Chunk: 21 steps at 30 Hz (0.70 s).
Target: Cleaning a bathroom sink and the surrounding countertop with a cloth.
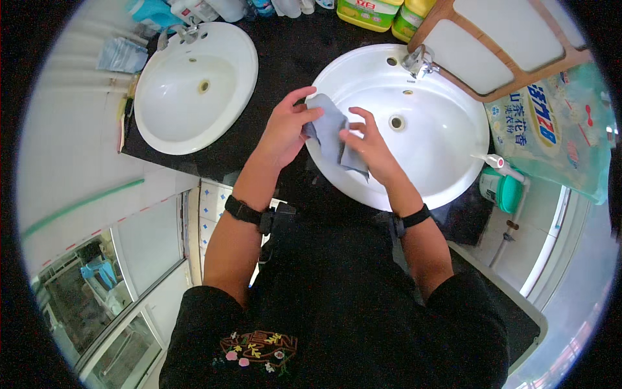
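A grey cloth [331, 127], creased and partly folded, hangs between my two hands over the near-left rim of the right-hand white washbasin [432, 175]. My left hand [290, 124] grips its upper left edge, thumb on top and the other fingers behind. On the cloth's right side, my right hand [367, 143] touches it with curled, spread fingers; whether they pinch it I cannot tell. Behind my right hand, the basin's drain hole [397, 122] shows. A chrome faucet [419, 62] stands at the basin's back rim.
Left of me, a second washbasin [194, 112] is set in the black countertop [286, 53]. Detergent jugs [367, 13] line the back. A wood-framed panel [491, 48] leans at the right, near a laundry powder bag [549, 121], a white pipe tap [494, 161] and a green-lidded tub [508, 189].
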{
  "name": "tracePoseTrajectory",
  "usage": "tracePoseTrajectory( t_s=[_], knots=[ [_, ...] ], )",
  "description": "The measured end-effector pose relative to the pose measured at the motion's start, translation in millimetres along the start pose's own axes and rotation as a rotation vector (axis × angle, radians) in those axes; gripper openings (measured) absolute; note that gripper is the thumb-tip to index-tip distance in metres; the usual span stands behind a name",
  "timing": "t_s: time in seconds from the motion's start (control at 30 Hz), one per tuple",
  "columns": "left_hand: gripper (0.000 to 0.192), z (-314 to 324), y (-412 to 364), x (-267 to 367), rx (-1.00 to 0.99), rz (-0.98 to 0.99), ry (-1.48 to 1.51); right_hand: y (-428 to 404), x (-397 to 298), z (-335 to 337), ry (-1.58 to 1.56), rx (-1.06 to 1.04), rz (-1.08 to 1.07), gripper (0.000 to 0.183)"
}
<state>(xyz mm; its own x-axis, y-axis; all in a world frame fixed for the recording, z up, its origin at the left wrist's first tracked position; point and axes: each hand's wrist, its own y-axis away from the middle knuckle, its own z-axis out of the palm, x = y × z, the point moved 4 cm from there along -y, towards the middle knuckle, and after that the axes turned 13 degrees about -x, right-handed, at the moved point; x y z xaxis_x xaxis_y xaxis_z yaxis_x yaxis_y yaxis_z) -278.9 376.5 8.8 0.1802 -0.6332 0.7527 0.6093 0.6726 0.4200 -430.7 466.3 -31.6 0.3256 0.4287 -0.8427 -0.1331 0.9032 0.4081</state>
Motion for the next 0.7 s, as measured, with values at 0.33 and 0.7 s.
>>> tracePoseTrajectory(
  t_s=[0.33,0.7],
  knots=[
    [0.043,17,11,10,0.032,0.082,-0.018,13,-17,36,0.374,0.032,-0.326,0.021],
    [0.031,21,39,42,-0.592,-0.184,-0.947,68,-90,-7,0.674,-0.131,-0.072,0.015]
  ],
)
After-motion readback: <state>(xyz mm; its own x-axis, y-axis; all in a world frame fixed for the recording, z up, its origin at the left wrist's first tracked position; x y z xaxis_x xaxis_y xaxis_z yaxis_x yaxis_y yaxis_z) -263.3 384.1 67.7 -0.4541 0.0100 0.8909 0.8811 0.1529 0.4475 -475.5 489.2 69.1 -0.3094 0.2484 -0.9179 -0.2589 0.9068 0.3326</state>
